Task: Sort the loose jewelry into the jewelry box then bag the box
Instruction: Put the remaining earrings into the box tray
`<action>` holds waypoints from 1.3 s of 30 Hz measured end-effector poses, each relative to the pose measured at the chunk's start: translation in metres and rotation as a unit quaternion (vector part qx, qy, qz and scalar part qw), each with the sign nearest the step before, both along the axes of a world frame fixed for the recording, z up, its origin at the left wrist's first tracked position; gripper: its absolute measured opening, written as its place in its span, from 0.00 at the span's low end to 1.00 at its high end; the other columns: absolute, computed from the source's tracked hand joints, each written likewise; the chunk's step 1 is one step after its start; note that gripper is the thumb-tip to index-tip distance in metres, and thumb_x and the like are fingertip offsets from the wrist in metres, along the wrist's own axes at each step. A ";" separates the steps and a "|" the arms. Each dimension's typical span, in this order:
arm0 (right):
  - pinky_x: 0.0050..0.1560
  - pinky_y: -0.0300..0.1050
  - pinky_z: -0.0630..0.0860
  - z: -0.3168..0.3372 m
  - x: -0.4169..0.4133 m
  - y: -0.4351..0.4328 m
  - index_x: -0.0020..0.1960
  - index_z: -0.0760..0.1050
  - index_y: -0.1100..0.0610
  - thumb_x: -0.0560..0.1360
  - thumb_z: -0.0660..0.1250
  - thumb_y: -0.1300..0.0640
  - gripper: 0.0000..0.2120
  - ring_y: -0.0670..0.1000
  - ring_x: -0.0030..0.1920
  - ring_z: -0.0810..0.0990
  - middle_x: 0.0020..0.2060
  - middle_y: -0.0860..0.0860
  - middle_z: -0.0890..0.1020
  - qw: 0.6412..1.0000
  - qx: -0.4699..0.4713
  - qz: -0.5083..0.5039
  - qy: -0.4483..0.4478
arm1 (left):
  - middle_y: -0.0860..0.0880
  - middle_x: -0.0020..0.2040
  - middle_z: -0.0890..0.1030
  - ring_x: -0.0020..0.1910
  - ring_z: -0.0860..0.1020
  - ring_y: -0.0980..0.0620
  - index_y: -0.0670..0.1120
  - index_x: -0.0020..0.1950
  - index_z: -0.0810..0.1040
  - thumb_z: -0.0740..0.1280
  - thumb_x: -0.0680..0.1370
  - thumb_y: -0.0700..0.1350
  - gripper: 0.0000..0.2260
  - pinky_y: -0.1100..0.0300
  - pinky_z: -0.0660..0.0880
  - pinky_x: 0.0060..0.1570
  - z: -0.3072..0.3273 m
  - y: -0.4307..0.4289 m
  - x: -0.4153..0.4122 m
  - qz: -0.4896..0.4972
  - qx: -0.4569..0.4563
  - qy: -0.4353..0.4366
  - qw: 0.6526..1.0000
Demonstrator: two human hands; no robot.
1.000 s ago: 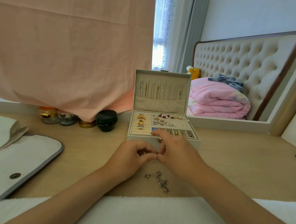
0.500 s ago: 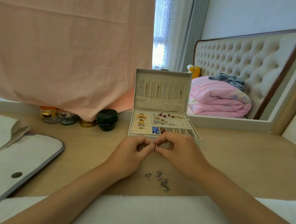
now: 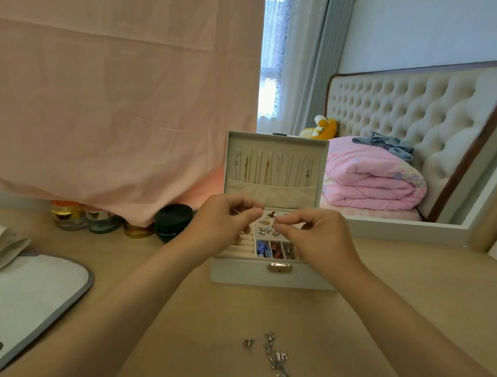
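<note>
Pale wood tabletop (image 3: pixel 410 291) lies open ahead and right of the jewelry box (image 3: pixel 270 276), with the white bag (image 3: pixel 34 297) at the left edge. Both hands have lifted from the tabletop to over the open tray and parted. The left hand (image 3: pixel 224 228) pinches a thin pin (image 3: pixel 237 211) and the right hand (image 3: pixel 317 240) pinches a small piece (image 3: pixel 275 223); the loose jewelry (image 3: pixel 276 358) near the front edge is still unsorted.

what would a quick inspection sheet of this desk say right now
surface: wooden desk.
job's things: jewelry box open, lid upright; loose earrings on desk nearer the person; white bag lying flat, left.
clutter: small jars and black jar behind, left of box.
grippers: left hand pinches a thin pin, right hand pinches a tiny piece, both above the box.
cables: nothing seen
surroundings: pink cloth, folded pink quilt, tufted headboard.
</note>
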State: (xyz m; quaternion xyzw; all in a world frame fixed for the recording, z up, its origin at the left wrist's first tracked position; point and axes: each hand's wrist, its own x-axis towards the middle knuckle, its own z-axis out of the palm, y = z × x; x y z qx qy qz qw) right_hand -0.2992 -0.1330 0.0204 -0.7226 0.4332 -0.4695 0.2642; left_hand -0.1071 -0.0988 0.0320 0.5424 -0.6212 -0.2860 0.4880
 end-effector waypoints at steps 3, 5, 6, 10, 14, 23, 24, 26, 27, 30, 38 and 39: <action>0.45 0.39 0.79 0.010 0.006 -0.025 0.43 0.86 0.47 0.70 0.79 0.55 0.04 0.38 0.38 0.82 0.35 0.40 0.85 0.999 -0.007 -0.012 0.032 | 0.52 0.43 0.84 0.40 0.81 0.56 0.56 0.52 0.82 0.69 0.81 0.45 0.06 0.63 0.79 0.39 0.007 -0.028 0.005 0.007 0.006 0.007 1.000; 0.47 0.38 0.79 0.015 0.011 -0.041 0.45 0.86 0.46 0.72 0.77 0.55 0.05 0.37 0.41 0.82 0.37 0.41 0.85 0.998 -0.015 -0.007 0.063 | 0.55 0.44 0.83 0.41 0.81 0.58 0.58 0.52 0.82 0.68 0.81 0.47 0.06 0.64 0.77 0.38 0.009 -0.044 0.006 0.011 0.001 -0.013 1.000; 0.47 0.37 0.79 0.016 0.014 -0.050 0.45 0.85 0.45 0.73 0.76 0.56 0.05 0.36 0.41 0.82 0.38 0.41 0.85 0.997 -0.014 -0.004 0.080 | 0.56 0.45 0.83 0.42 0.81 0.59 0.59 0.52 0.82 0.68 0.81 0.48 0.05 0.64 0.76 0.38 0.009 -0.052 0.007 0.016 -0.001 -0.029 0.999; 0.52 0.43 0.79 0.013 0.026 -0.079 0.48 0.84 0.43 0.76 0.74 0.53 0.04 0.39 0.45 0.81 0.43 0.39 0.84 0.981 -0.012 -0.008 0.196 | 0.55 0.43 0.83 0.42 0.82 0.55 0.59 0.53 0.83 0.68 0.81 0.50 0.05 0.58 0.80 0.43 0.001 -0.079 0.013 0.046 -0.004 -0.057 0.997; 0.50 0.43 0.77 0.010 0.036 -0.095 0.49 0.85 0.44 0.76 0.73 0.50 0.04 0.41 0.46 0.80 0.45 0.40 0.85 0.946 -0.052 -0.029 0.319 | 0.58 0.44 0.82 0.40 0.81 0.61 0.56 0.58 0.83 0.69 0.80 0.48 0.07 0.64 0.76 0.44 -0.010 -0.092 0.019 0.038 -0.018 -0.076 0.996; 0.49 0.49 0.80 0.012 0.049 -0.101 0.47 0.82 0.42 0.75 0.71 0.46 0.02 0.45 0.48 0.78 0.46 0.40 0.82 0.883 -0.118 -0.028 0.454 | 0.56 0.43 0.82 0.41 0.80 0.60 0.54 0.48 0.81 0.72 0.78 0.49 0.01 0.63 0.78 0.44 -0.010 -0.100 0.019 0.031 -0.056 -0.081 0.995; 0.49 0.49 0.80 0.013 0.050 -0.101 0.47 0.82 0.42 0.75 0.70 0.47 0.02 0.45 0.48 0.78 0.46 0.41 0.81 0.878 -0.121 -0.029 0.462 | 0.56 0.43 0.82 0.41 0.80 0.60 0.53 0.49 0.82 0.72 0.78 0.48 0.01 0.62 0.78 0.45 -0.010 -0.100 0.020 0.031 -0.055 -0.083 0.995; 0.47 0.50 0.80 0.013 0.054 -0.100 0.46 0.82 0.43 0.76 0.70 0.47 0.03 0.46 0.47 0.79 0.46 0.41 0.81 0.870 -0.125 -0.037 0.475 | 0.56 0.43 0.82 0.42 0.80 0.60 0.52 0.50 0.82 0.72 0.78 0.48 0.02 0.61 0.79 0.47 -0.010 -0.099 0.022 0.034 -0.054 -0.083 0.995; 0.47 0.50 0.80 0.014 0.055 -0.100 0.46 0.82 0.43 0.76 0.69 0.47 0.03 0.46 0.47 0.79 0.46 0.42 0.81 0.866 -0.124 -0.042 0.482 | 0.56 0.43 0.82 0.42 0.80 0.60 0.52 0.50 0.83 0.72 0.78 0.48 0.02 0.61 0.79 0.47 -0.010 -0.099 0.022 0.035 -0.054 -0.082 0.995; 0.47 0.49 0.81 0.015 0.057 -0.101 0.47 0.82 0.43 0.77 0.67 0.47 0.04 0.45 0.45 0.79 0.44 0.41 0.82 0.860 -0.103 -0.036 0.498 | 0.57 0.42 0.82 0.41 0.79 0.61 0.53 0.50 0.83 0.72 0.78 0.48 0.02 0.64 0.77 0.45 -0.009 -0.097 0.022 0.035 -0.059 -0.077 0.995; 0.40 0.36 0.71 0.024 0.040 -0.102 0.49 0.79 0.43 0.78 0.68 0.52 0.03 0.37 0.41 0.78 0.44 0.40 0.81 0.952 -0.047 0.022 0.300 | 0.53 0.40 0.84 0.37 0.81 0.57 0.54 0.50 0.84 0.70 0.79 0.51 0.04 0.59 0.80 0.45 -0.005 -0.094 0.020 0.021 -0.045 -0.034 0.998; 0.39 0.35 0.70 0.024 0.038 -0.101 0.51 0.79 0.44 0.78 0.70 0.53 0.05 0.36 0.38 0.77 0.45 0.41 0.81 0.968 -0.051 0.031 0.245 | 0.52 0.40 0.85 0.37 0.82 0.57 0.53 0.50 0.84 0.70 0.79 0.52 0.05 0.59 0.80 0.44 -0.004 -0.094 0.019 0.020 -0.040 -0.026 0.999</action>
